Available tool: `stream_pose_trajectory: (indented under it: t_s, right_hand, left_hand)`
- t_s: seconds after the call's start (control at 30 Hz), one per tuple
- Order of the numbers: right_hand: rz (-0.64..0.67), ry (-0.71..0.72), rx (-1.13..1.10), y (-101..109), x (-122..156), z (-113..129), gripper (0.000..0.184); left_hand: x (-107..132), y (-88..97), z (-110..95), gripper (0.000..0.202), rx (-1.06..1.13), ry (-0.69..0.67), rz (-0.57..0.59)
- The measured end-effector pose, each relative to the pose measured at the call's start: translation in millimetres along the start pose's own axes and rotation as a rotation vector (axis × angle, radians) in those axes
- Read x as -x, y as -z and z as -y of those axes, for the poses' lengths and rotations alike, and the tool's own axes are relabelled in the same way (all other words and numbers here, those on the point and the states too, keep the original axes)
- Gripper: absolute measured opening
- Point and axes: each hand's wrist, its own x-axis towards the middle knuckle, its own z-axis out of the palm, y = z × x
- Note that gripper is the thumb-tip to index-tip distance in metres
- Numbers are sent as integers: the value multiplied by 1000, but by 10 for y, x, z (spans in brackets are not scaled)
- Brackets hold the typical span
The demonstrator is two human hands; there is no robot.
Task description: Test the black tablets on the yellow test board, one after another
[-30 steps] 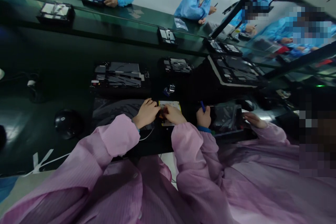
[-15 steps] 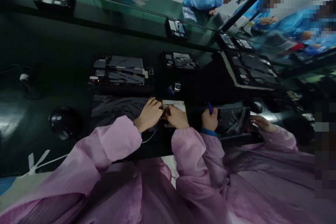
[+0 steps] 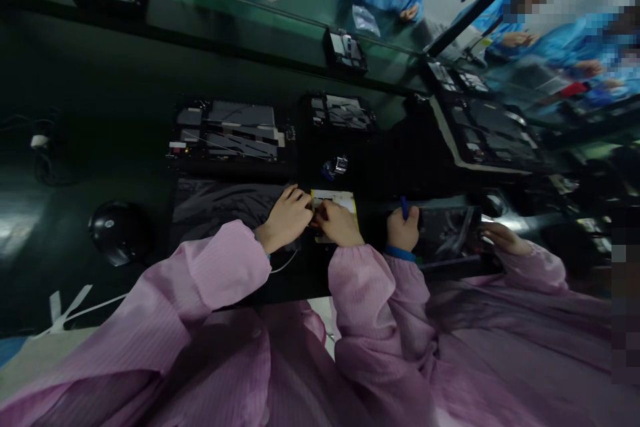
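Note:
My left hand (image 3: 290, 217) and my right hand (image 3: 339, 223) meet fingertip to fingertip over a small white and yellow sheet (image 3: 340, 200) lying on the dark bench. Both hands have their fingers curled into a pinch around a tiny piece I cannot make out. A dark shiny bag (image 3: 220, 203) lies under and left of my left hand. A thin white cord (image 3: 283, 261) runs from my left wrist.
A black tray with an opened device (image 3: 227, 130) sits beyond the hands, a smaller tray (image 3: 343, 112) to its right. A black round object (image 3: 117, 230) lies at the left. A neighbour's hand with a blue pen (image 3: 404, 227) works close on my right. People in blue coats stand across the belt.
My hands have stayed pinched together over the sheet. The view has shifted slightly, and the neighbour's hands have moved a little over their tray.

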Motion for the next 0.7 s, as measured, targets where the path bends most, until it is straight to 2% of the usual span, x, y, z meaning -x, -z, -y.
stream_pose_trajectory:
  t_s: [0.1,0.23,0.47,0.57,0.7]
  right_hand:
    - [25,-13,-30,47,-40,-26,33]
    - [38,43,-55,19,64,136,33]
    - [123,239,-77,-367,356,638,24]
    - [160,338,-74,-475,407,714,22]
    - [153,439,-55,-535,431,691,18]
  left_hand:
    - [-2,5,0,19,1,1,5]
    - [-3,14,1,21,10,5,7]
    - [-9,23,0,20,34,10,15]
    - [-12,2,1,20,43,22,14]
    - [-10,-36,6,19,55,30,-3]
